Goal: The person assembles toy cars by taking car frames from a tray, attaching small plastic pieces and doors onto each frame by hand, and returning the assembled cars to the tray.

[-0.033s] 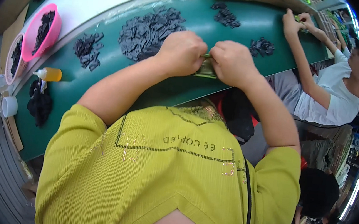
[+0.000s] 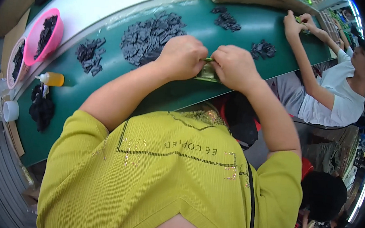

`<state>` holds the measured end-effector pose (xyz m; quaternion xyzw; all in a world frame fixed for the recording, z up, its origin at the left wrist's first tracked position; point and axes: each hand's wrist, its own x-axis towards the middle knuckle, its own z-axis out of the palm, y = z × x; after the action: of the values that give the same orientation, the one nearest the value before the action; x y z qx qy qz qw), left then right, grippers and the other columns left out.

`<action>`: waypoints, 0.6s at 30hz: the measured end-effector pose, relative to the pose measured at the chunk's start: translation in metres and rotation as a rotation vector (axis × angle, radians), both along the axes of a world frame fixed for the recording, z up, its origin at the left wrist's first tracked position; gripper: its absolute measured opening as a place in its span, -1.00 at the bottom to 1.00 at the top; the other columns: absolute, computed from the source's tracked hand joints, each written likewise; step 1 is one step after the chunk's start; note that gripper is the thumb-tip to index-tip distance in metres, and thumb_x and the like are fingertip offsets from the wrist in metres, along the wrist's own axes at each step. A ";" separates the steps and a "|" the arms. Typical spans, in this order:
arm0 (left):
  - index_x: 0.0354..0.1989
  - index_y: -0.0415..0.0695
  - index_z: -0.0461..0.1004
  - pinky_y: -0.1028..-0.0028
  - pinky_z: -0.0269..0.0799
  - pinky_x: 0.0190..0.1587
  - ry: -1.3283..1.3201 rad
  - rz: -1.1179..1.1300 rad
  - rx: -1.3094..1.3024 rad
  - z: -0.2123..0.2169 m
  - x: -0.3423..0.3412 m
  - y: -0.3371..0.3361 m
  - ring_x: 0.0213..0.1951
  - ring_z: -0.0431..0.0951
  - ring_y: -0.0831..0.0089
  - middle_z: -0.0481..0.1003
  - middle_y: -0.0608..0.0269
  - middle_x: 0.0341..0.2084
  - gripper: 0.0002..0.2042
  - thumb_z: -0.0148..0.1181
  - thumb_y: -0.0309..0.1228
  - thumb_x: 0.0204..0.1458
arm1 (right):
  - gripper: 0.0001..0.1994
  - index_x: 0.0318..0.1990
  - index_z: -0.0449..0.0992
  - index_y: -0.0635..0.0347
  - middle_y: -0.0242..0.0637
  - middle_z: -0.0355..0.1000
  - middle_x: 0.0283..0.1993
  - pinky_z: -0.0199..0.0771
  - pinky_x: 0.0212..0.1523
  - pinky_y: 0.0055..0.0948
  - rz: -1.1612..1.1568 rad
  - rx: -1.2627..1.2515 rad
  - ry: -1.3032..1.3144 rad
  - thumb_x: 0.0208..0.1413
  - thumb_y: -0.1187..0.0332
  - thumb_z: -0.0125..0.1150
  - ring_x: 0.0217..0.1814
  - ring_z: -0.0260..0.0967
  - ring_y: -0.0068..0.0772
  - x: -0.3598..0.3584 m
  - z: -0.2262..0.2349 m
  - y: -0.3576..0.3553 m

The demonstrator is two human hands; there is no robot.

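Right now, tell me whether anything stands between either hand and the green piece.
Nothing visible does: the left hand and right hand both grip the green piece. The large black pile lies off past the left hand, not between.

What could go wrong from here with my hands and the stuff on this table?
The green piece, held between your left hand and right hand, is near the edge of the table; a slip might drop it off.
In this view, your left hand overlaps the big black pile, so a sweep might scatter loose bits.
The bottle, close to the black cloth, could leak onto it if knocked.
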<state>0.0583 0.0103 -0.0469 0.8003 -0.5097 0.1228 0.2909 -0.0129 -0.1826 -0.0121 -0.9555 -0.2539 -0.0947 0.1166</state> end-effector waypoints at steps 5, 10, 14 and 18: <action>-0.52 -0.11 0.54 0.14 0.47 -0.25 0.046 0.031 0.006 0.007 -0.010 0.008 -0.32 0.54 0.08 0.52 0.16 -0.52 -0.87 0.31 -0.34 -0.14 | -0.87 -0.30 0.55 0.25 -0.38 0.50 -0.32 0.43 -0.29 -0.46 -0.318 0.851 0.061 0.17 0.36 0.27 -0.29 0.44 -0.53 -0.030 -0.023 -0.009; -0.29 -0.15 0.57 0.19 0.48 -0.20 0.039 0.060 -0.057 0.017 -0.029 0.011 -0.25 0.55 0.08 0.54 0.10 -0.39 -0.66 0.40 -0.15 -0.10 | -0.82 -0.32 0.56 0.27 -0.35 0.45 -0.45 0.41 -0.35 -0.44 -0.507 1.310 0.064 0.16 0.32 0.30 -0.42 0.41 -0.51 -0.041 -0.061 -0.032; -0.10 -0.26 0.51 0.20 0.47 -0.05 -0.007 0.088 -0.178 0.021 -0.058 0.011 -0.12 0.51 0.02 0.53 -0.02 -0.21 -0.38 0.45 0.03 -0.16 | -0.79 -0.42 0.54 0.27 -0.30 0.42 -0.52 0.39 -0.38 -0.43 -0.551 1.006 -0.109 0.15 0.31 0.30 -0.45 0.39 -0.49 -0.035 -0.070 -0.030; 0.02 -0.25 0.46 0.21 0.46 0.07 -0.044 0.119 -0.101 0.010 -0.068 0.018 -0.02 0.51 0.03 0.51 0.00 -0.07 -0.44 0.46 -0.22 -0.14 | -0.79 -0.45 0.54 0.28 -0.25 0.46 -0.49 0.38 -0.37 -0.43 -0.558 0.936 -0.166 0.11 0.31 0.32 -0.47 0.39 -0.44 -0.035 -0.065 -0.022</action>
<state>-0.0097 0.0282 -0.0368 0.8108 -0.4604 0.1828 0.3118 -0.0479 -0.2041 -0.0776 -0.8219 0.0701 -0.2998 0.4792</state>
